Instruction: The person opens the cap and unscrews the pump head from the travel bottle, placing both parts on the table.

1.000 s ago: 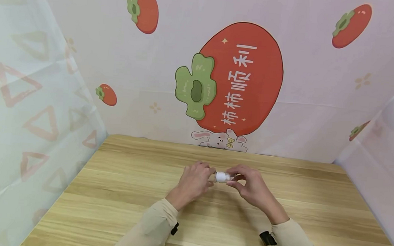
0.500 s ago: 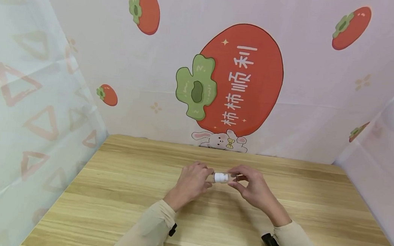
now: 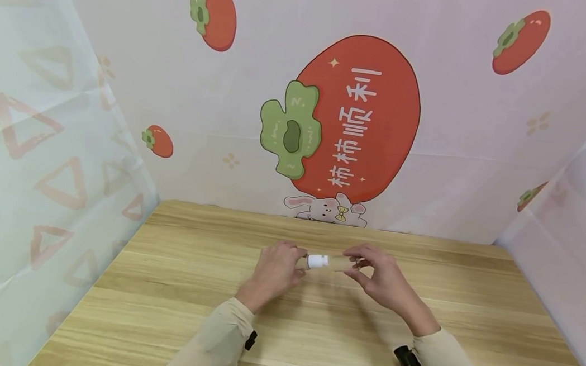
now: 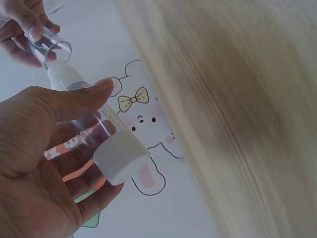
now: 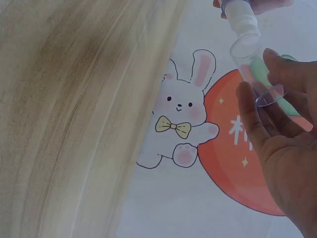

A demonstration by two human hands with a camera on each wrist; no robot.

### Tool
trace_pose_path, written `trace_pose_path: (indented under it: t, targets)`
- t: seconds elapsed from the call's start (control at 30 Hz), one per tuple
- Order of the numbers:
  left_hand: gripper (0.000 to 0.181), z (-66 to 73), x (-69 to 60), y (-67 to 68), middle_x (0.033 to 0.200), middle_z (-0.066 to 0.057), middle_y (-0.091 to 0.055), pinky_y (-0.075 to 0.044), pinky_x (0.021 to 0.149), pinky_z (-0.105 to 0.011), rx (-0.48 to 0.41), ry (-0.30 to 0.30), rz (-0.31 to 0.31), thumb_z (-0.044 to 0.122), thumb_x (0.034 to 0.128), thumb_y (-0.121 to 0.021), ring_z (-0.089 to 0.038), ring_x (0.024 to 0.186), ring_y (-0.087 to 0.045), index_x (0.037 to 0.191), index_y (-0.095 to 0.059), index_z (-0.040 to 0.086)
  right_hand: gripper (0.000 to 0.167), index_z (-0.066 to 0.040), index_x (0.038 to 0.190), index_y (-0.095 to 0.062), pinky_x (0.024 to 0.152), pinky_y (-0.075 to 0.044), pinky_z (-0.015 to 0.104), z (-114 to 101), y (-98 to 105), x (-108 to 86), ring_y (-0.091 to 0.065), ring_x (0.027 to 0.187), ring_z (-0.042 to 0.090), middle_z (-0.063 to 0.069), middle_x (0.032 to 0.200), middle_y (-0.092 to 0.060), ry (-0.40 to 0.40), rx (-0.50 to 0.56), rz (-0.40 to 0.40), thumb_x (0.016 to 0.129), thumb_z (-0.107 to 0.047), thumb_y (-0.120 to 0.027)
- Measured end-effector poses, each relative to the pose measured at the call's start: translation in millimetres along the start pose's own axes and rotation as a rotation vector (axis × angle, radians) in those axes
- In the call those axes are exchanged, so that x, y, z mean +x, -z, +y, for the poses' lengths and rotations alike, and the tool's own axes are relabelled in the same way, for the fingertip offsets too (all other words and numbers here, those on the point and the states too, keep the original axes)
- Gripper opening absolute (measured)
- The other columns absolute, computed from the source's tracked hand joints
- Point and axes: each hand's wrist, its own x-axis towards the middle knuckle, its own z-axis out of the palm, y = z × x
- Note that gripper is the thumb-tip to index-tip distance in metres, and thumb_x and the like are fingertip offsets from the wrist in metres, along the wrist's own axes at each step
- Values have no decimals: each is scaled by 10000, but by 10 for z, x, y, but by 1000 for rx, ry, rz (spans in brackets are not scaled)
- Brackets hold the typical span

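Two parts, bottle (image 3: 317,261) and clear cap (image 3: 340,263), align between left hand (image 3: 276,269) and right hand (image 3: 379,276), head view; left wrist view: fingers curl round the bottle, exposing its white top (image 4: 64,75); right wrist view: fingers pinch the clear cap's far end, presumably to free its mouth.

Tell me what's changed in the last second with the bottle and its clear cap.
The left hand has moved left with the bottle, and the right hand slightly right with the clear cap, drawing the cap mostly or fully off the bottle's white top. Both hands kept their holds; nothing was let go.
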Motion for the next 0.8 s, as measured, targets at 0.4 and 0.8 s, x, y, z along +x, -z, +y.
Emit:
trace_pose_path:
  t: [0.4,0.8]
  targets:
    - [314,-188,-46,44,995,-12,-755,-562,634,-389,-181,87,91,246,800,-874,-172,856,-689,1084,-782,147,303,-43,1131,-716,751,-590,354,43,-117,123,-688,878,235,96,1090,-677,-76,-181,-142,844,8,-800]
    - [384,-292,-79,63,963,-36,-758,-542,711,-459,-336,162,108,245,794,-880,-215,871,-693,1137,-769,115,292,-22,1118,-718,861,-558,433,-7,-307,318,-641,992,265,89,1091,-661,-48,-293,-259,840,39,-783]
